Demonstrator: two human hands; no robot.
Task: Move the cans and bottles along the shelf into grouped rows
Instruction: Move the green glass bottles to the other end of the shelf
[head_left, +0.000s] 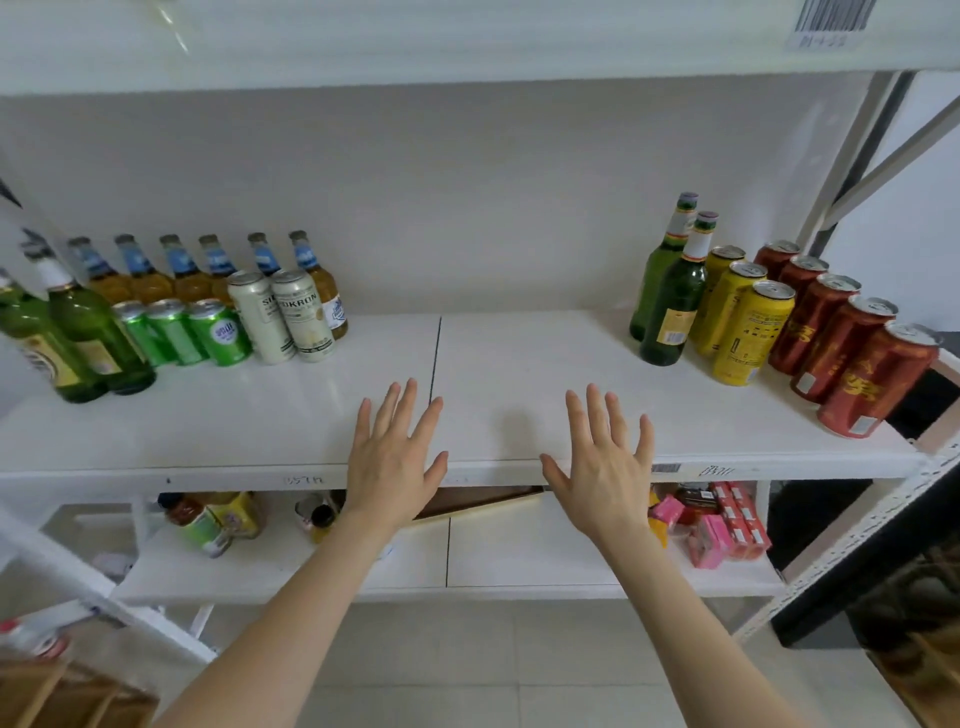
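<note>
This looks like a stockroom or the back of a small shop. White metal shelving fills the frame, with drinks sorted by kind: amber bottles and green cans at left, yellow cans and red cans at right. A barcode label sits at upper right (another on the shelf's front edge), beside handwritten codes. Pink boxes fill the lower shelf at right.

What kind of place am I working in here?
Probably a stockroom or shop storage: a white metal shelf with barcode labels on its edge, drinks grouped by kind such as red cans, and boxed goods below.
</note>
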